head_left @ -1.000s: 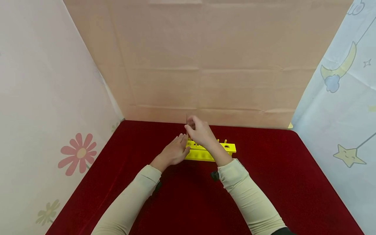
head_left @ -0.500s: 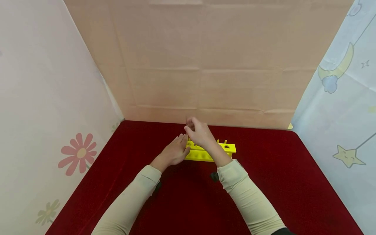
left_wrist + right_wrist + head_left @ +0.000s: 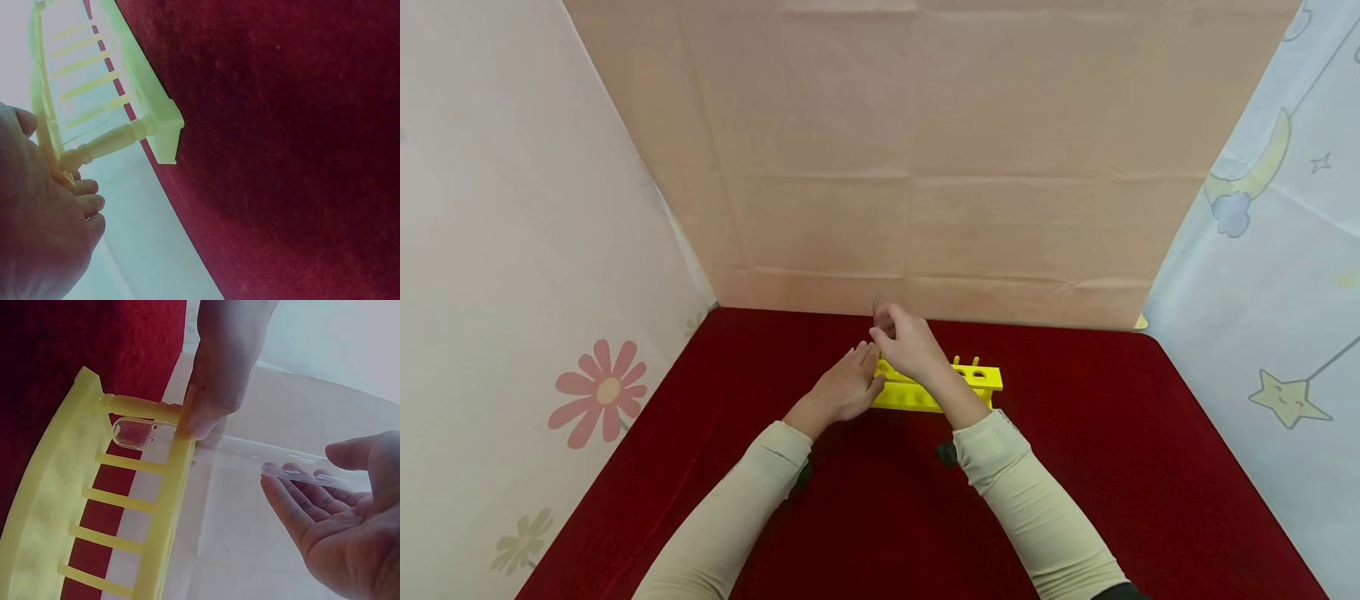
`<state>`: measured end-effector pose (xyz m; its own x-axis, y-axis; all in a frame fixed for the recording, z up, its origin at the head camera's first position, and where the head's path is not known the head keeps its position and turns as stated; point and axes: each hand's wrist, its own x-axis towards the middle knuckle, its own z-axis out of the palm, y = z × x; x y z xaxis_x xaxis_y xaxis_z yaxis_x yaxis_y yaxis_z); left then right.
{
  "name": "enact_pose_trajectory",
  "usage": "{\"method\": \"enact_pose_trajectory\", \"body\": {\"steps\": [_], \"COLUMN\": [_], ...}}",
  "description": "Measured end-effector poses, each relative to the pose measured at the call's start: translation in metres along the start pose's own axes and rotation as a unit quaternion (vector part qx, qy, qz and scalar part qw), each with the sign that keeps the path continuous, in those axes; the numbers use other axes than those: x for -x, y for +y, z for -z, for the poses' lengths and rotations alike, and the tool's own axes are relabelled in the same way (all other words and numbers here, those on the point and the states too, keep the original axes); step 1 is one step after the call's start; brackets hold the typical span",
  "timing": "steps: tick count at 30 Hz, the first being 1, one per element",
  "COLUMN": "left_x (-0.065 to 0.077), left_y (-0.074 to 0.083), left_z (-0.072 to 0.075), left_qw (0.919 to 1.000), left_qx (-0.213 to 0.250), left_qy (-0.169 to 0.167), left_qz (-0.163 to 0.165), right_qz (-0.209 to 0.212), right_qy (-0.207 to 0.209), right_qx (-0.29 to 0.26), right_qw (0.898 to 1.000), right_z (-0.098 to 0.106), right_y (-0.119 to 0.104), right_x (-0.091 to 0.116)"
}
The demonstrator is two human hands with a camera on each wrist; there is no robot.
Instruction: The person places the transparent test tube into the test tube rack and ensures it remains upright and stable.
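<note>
A yellow test tube rack (image 3: 910, 397) stands on the red cloth, its top plate pierced by holes. My left hand (image 3: 842, 387) grips its left end, with the thumb at the near edge and the fingers reaching over the far side. In the left wrist view, the fingertips (image 3: 94, 203) show past the rack's top plate. My right hand (image 3: 910, 342) holds a clear test tube (image 3: 244, 456) by its upper part, between thumb and fingers. The tube passes through the end hole beside my left thumb, and its rounded bottom hangs between the rack's two plates, above the lower one.
Thin yellow pegs (image 3: 975, 362) rise from the back of the rack. The red cloth (image 3: 1075, 467) covers the table. A tan sheet (image 3: 910, 167) hangs behind it, with patterned sheets at the left and right sides.
My right hand has come down slightly, and the test tube has sunk a little further into the rack. My left hand has kept its place.
</note>
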<state>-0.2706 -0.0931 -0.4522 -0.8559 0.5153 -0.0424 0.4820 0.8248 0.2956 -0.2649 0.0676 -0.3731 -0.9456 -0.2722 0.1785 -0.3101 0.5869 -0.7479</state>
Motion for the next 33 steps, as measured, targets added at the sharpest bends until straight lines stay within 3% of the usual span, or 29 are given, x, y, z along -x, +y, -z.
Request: {"method": "enact_pose_trajectory", "body": {"steps": [22,33], "left_x": [-0.0022,0.0003], "left_y": [-0.0043,0.0001], "left_z": [-0.0032,0.0005], "left_qw": [0.9998,1.0], "left_qx": [-0.006,-0.008], "left_qy": [0.013,-0.001], "left_qz": [-0.011,-0.003], "right_qz": [-0.011,-0.008], "right_qy": [-0.006,-0.009], "right_qx": [0.006,0.008], "right_qw": [1.0,1.0], "right_z": [-0.0064,-0.0067], "right_y": [0.0064,0.0085], "right_x": [-0.0001,0.0005]}}
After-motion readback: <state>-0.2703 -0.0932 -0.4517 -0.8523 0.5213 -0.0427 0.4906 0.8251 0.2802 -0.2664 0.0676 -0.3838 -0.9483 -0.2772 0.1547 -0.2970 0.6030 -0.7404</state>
